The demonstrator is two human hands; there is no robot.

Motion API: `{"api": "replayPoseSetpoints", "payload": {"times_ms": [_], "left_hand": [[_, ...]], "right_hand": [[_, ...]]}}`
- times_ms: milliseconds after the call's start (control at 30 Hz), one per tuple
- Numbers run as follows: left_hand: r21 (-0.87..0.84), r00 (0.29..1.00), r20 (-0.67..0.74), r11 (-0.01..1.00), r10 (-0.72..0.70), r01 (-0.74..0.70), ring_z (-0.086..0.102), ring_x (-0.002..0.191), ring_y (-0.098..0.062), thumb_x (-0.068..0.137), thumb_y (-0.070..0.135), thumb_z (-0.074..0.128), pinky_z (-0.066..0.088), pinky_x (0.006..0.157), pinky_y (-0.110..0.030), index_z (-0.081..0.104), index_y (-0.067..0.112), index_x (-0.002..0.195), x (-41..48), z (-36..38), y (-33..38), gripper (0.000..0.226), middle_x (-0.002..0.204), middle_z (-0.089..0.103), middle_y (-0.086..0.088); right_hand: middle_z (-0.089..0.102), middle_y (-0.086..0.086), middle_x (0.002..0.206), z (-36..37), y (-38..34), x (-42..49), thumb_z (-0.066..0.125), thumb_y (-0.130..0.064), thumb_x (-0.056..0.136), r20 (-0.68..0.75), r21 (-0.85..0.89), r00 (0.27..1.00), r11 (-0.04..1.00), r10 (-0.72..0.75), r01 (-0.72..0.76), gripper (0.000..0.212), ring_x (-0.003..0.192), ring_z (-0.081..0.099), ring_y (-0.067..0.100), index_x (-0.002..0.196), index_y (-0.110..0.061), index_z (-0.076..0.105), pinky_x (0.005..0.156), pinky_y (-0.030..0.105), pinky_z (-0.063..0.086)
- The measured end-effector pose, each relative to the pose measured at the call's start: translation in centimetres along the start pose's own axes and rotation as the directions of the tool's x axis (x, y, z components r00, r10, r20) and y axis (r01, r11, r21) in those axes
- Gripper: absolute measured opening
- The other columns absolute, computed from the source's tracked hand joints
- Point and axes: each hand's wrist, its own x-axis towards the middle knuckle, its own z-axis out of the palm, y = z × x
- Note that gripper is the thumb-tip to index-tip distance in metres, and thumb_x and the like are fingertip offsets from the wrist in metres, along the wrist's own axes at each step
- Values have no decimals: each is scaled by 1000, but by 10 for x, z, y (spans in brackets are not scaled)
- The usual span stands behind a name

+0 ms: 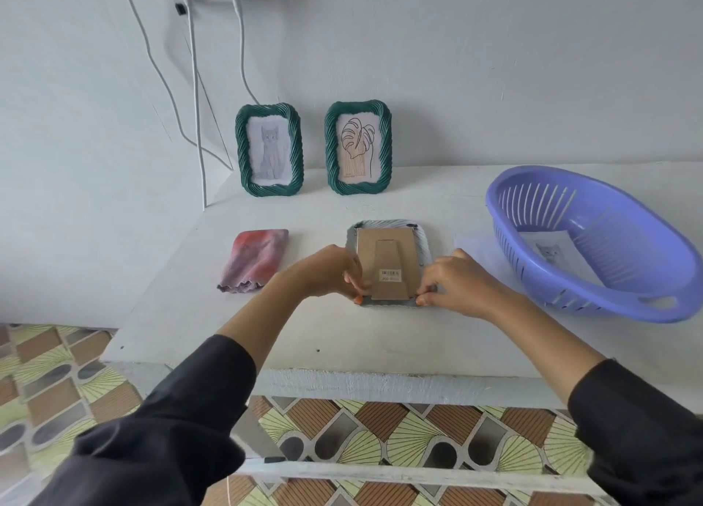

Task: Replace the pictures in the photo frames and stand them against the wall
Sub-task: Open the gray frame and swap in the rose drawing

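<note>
1. Now your two hands meet at the near end of the grey frame [388, 262], which lies face down on the white table [342, 338] with its brown cardboard back [386, 256] turned up.
2. Your left hand [327, 273] pinches the frame's near left corner, fingers closed on the edge beside the cardboard back.
3. Your right hand [458, 283] pinches the near right corner the same way, fingertips [424, 296] pressed to the rim.
4. What exactly each pinch has hold of, a tab or only the rim, you cannot tell from this view.
5. A folded stand with a barcode sticker [390, 275] lies flat on the back, its wide end toward you.
6. Beyond the grey frame, two green frames stand upright against the wall [494, 67].
7. The cat frame [269, 149] is beyond and left of the grey frame; it shows a drawing of a grey cat.
8. The leaf frame [358, 147] stands just right of it, almost straight beyond the grey frame, and shows a line drawing of a leaf.
9. Left of the grey frame, a pink and purple cloth [255, 260] lies crumpled on the table, apart from your left hand.
10. Right of the grey frame sits a purple basket [593, 239], tilted toward you.
11. Inside the basket lies a loose cat picture [551, 252] on white paper.
12. White cables [194, 86] hang down the wall, beyond and left of the cat frame.
13. Dark sleeves [182, 422] cover both your forearms.
</note>
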Motion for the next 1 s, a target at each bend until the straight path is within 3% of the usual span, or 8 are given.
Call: {"api": "replayPoseSetpoints", "payload": {"times_ms": [200, 400, 667, 800, 1000], "left_hand": [[152, 996, 4, 985, 85, -84, 62, 95, -15, 83, 32, 68, 41, 81, -21, 73, 15, 104, -5, 0, 1, 28, 116, 65, 3], [194, 986, -67, 972, 151, -135, 65, 87, -18, 85, 32, 65, 46, 76, -25, 76, 16, 97, -4, 5, -1, 23, 105, 69, 3], [86, 977, -159, 988, 140, -128, 58, 75, -11, 81, 27, 69, 40, 69, -21, 77, 16, 88, -3, 9, -8, 15, 97, 71, 4], [49, 978, -170, 992, 120, -113, 55, 72, -7, 80, 25, 71, 43, 70, -22, 77, 15, 85, -1, 10, -10, 14, 93, 71, 5], [-17, 980, -178, 996, 86, -91, 59, 72, -8, 76, 24, 73, 52, 77, -30, 77, 13, 83, 2, 14, -14, 14, 89, 71, 4]], "right_hand": [[70, -6, 91, 4, -1, 2, 58, -31, 89, -35, -116, 995, 989, -93, 88, 20, 88, 57, 13, 90, -16, 72, 80, 24, 24], [68, -4, 79, 9, 1, 4, 58, -26, 88, -99, -78, 991, 994, -90, 82, 20, 82, 59, 16, 81, -12, 70, 77, 21, 19], [70, 1, 79, 12, -1, 2, 58, -17, 86, -164, 39, 986, 999, -5, 11, 17, 75, 59, 20, 75, -8, 67, 87, 27, 34], [71, 1, 80, 15, -1, 2, 60, -17, 85, -172, 115, 984, 993, 48, -29, 13, 69, 54, 16, 78, -9, 67, 78, 20, 29], [70, 3, 78, 22, -1, -1, 64, -15, 81, -185, 282, 968, 953, 170, -114, 7, 72, 61, 16, 81, -10, 70, 65, 18, 38]]}}
